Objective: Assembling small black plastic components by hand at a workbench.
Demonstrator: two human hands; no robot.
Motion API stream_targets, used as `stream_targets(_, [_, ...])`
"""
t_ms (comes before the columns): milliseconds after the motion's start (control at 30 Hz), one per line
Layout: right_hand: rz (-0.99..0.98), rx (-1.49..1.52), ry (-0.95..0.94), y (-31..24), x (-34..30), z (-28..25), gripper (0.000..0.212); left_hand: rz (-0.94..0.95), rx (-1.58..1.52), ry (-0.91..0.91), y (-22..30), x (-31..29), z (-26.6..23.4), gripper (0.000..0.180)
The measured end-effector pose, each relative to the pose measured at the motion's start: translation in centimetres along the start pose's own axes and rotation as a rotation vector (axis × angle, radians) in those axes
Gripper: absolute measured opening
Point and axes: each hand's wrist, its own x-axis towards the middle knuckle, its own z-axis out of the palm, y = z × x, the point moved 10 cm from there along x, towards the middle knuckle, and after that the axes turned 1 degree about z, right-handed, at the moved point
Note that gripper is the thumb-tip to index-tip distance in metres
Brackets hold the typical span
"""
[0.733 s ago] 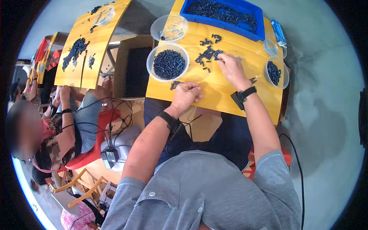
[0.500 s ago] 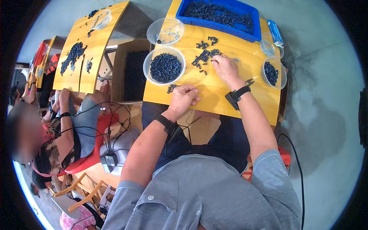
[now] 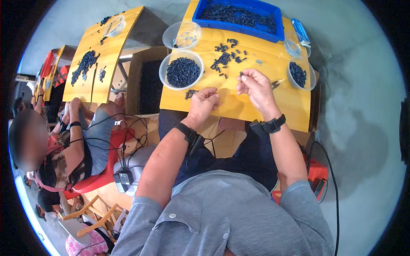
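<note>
My right hand is raised over the yellow table, pinching a small black cylindrical piece between thumb and fingertips. To its left, close to the near edge, my left hand is closed with the fingers curled in. Whatever it may hold is hidden. A few black pieces lie by the left knuckles. Beyond both hands spreads a loose pile of the same short black pieces. At the left, a clear round tub of black pieces stands near my left hand.
A blue tray of black pieces fills the table's far side. Another clear bowl holds small bits. At right are a smaller tub of black pieces, dark-tipped pliers and a blue packet. A person sits at the left table.
My right hand has drawn back from the pile toward me, with a black piece now in its fingertips. The pile has spread slightly. My left hand has barely moved.
</note>
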Motion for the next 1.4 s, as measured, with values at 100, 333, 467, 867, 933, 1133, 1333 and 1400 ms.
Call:
stream_targets(100, [-0.021,0.129,-0.083,-0.6,-2.0,1.5,0.011,0.051,-0.015,0.013,0.4,-0.9,0.4,0.03])
stream_targets(333, [-0.011,0.121,-0.142,-1.3,-4.8,2.8,0.012,0.171,-0.216,-0.029,6.3,-5.5,2.8,0.03])
stream_targets(467, [0.043,0.144,-0.142,0.5,-5.7,4.2,0.012,0.25,-0.175,-0.034,7.3,-6.4,3.6,0.027])
stream_targets(867, [0.016,-0.183,-0.017,1.3,-5.0,4.6,0.01,0.081,-0.347,0.036,4.3,-4.5,3.2,0.019])
stream_targets(933, [0.026,-0.299,-0.006,1.1,-4.3,4.0,0.011,0.095,-0.3,0.033,4.2,-3.9,2.7,0.019])
stream_targets(1133, [-0.177,-0.883,0.245,-0.9,2.8,-4.0,0.009,-0.064,-0.183,0.056,1.7,-2.7,0.8,0.019])
stream_targets(1333, [-0.376,-1.267,0.322,-2.8,6.6,-4.1,0.008,-0.128,-0.227,-0.073,-0.3,-2.4,1.7,0.016])
stream_targets(1400, [-0.341,-1.431,0.357,-2.7,7.4,-4.1,0.01,-0.148,-0.225,-0.088,-0.2,-2.4,1.6,0.014])
